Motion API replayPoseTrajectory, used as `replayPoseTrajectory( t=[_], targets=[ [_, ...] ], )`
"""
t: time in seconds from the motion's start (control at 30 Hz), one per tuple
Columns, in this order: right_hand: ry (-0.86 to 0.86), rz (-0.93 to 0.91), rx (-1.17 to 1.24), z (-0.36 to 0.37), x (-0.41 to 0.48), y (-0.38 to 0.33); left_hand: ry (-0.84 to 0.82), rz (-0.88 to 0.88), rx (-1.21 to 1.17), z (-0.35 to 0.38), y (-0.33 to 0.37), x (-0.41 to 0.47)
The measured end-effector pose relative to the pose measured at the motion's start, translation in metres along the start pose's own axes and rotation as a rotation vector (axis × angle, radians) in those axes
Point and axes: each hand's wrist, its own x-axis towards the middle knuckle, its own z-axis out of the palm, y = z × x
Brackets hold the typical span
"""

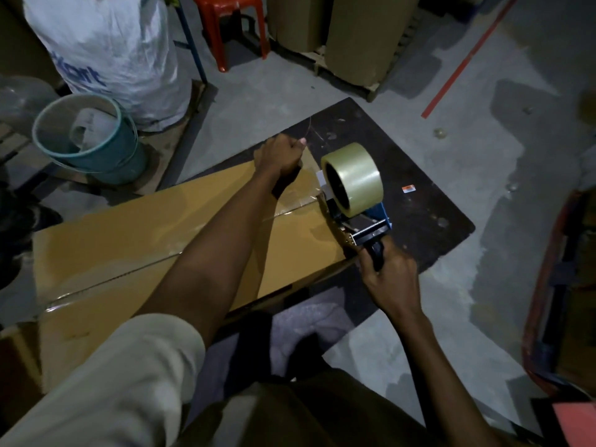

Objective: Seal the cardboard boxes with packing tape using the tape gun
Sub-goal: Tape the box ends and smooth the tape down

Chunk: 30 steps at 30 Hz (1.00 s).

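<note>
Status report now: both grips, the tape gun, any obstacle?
Right grip holds tape gun at box end, seam taped. Left grip curled at far corner, hold unclear. Nothing blocking.

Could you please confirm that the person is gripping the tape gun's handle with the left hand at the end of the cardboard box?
Not quite: the head view shows the right hand gripping the tape gun handle, at the end of the cardboard box.
</note>
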Motion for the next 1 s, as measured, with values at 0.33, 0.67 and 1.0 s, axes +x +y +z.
replayPoseTrajectory(
  t=[0.33,0.67,1.0],
  targets=[
    [0.115,0.019,0.035,-0.019,-0.083,0.025,0.085,-0.001,0.014,0.0,0.004,-0.015],
    [0.095,0.071,0.016,-0.024,-0.125,0.035,0.088,-0.026,0.044,-0.001,0.007,-0.021],
    [-0.19,0.272,0.113,-0.011,-0.113,0.05,0.045,0.038,0.321,0.013,0.017,-0.033]
  ],
)
